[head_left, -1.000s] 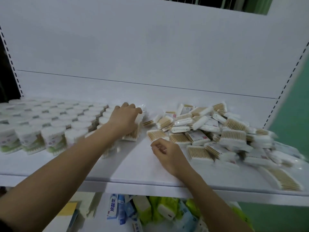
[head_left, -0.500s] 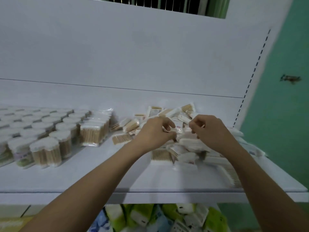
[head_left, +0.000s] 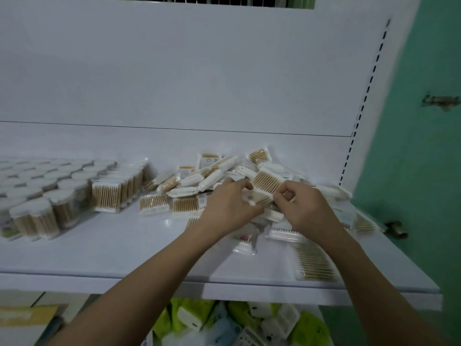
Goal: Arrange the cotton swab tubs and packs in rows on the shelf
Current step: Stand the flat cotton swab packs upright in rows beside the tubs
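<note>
Here, held pack: we have one flat pack of cotton swabs lifted just above the heap, tilted, between both hands.
Left hand: our left hand grips the pack's left edge, fingers curled over it, thumb beneath.
Right hand: our right hand pinches the pack's right edge with curled fingers; the two hands sit close together, the pack bridging them.
Loose heap: the unsorted packs lie jumbled under and beyond our hands, spilling to the right of the right hand.
Standing row: a row of upright packs stands well left of the left hand.
Tubs: the round tubs fill the shelf further left still, in rows.
Change: half a second ago our hands were down in the heap, picking at it; now they have raised a single pack clear of it. The rows on the left look unchanged.
</note>
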Demonstrator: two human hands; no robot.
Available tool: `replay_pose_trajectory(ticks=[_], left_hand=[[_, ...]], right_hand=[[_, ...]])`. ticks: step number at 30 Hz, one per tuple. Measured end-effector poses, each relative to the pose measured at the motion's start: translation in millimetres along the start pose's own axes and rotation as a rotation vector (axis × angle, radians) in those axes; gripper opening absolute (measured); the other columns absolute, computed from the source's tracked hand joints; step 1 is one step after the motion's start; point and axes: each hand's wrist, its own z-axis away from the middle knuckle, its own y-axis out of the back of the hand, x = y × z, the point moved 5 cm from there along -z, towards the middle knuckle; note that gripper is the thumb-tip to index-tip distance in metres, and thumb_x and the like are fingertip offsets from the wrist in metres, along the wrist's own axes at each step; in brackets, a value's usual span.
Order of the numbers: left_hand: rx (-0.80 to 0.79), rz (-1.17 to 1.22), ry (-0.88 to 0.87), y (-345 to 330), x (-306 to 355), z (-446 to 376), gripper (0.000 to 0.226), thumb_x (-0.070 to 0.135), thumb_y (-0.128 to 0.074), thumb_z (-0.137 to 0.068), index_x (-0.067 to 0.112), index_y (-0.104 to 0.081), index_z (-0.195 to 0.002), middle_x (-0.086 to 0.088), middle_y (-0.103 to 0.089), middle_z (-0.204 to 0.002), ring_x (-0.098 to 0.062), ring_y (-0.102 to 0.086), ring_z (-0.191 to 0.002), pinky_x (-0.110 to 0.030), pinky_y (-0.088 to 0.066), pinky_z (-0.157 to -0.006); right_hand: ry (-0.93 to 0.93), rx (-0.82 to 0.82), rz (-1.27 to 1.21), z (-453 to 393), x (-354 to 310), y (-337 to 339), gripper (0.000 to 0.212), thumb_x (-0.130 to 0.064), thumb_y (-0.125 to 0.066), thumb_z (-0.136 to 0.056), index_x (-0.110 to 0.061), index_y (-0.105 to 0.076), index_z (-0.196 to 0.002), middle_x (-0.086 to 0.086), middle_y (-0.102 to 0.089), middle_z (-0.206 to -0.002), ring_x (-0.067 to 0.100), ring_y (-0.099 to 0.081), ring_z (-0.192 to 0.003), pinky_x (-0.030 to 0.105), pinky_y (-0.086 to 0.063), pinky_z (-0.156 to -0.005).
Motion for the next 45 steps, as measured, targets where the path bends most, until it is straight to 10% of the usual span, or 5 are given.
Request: replay_pose_trajectory(ticks=[8,14,24,32,45], left_hand=[[0.206,0.002,-0.636,53.2,8.2,15.7,0.04,0.026,-0.076,-0.073,0.015,-0.071,-0.111,-0.003,-0.056,-0.123,-0.02,-0.05,-0.113,-0.027,-0.039,-0.099],[0.188,-0.079,-0.732,72.3,5.5,25.1,0.04,0.019,-0.08,-0.075,0.012,-0.07,-0.113,-0.009,-0.057,-0.125,-0.026,-0.051,-0.116,-0.029,-0.039,-0.101],[0.096,0.366,0.004,124.9,-53.9,29.7,0.057,0.041,-0.074,-0.08,0.036,-0.05,-0.132,0.01,-0.059,-0.116,-0.007,-0.064,-0.098,-0.03,-0.057,-0.08],[0.03,0.253,0.039,190.4,-108.0,31.7,0.042,0.019,-0.085,-0.071,0.021,-0.065,-0.108,0.001,-0.072,-0.087,-0.007,-0.065,-0.073,-0.022,-0.054,-0.071],[-0.22,-0.295,0.021,213.8,-241.5,13.7,0.028,0.017,-0.081,-0.075,0.017,-0.071,-0.102,0.008,-0.064,-0.094,-0.009,-0.055,-0.08,-0.023,-0.045,-0.078]], right_hand=[[-0.193,-0.163,-0.513,-12.1,-5.2,-4.8,0.018,-0.039,-0.058,-0.096,-0.024,-0.061,-0.105,-0.003,-0.066,-0.094,0.014,-0.062,-0.061,0.031,-0.051,-0.057],[-0.181,-0.343,-0.747,-15.7,-25.4,-21.3,0.014,-0.021,-0.061,-0.097,-0.012,-0.07,-0.102,-0.005,-0.052,-0.057,0.01,-0.046,-0.054,0.02,-0.039,-0.046],[-0.214,-0.42,-0.996,-13.0,-70.8,-71.6,0.013,-0.007,-0.057,-0.097,-0.004,-0.067,-0.105,0.011,-0.072,-0.082,0.018,-0.063,-0.065,0.026,-0.056,-0.061],[-0.237,-0.47,-1.074,-4.2,-131.4,-136.9,0.017,-0.005,-0.059,-0.096,0.003,-0.062,-0.111,0.021,-0.072,-0.096,0.025,-0.071,-0.075,0.028,-0.059,-0.065],[0.204,-0.384,0.079,28.9,-172.7,-275.0,0.032,-0.032,-0.05,-0.1,-0.021,-0.056,-0.129,-0.005,-0.055,-0.131,0.016,-0.044,-0.124,0.032,-0.036,-0.104]])
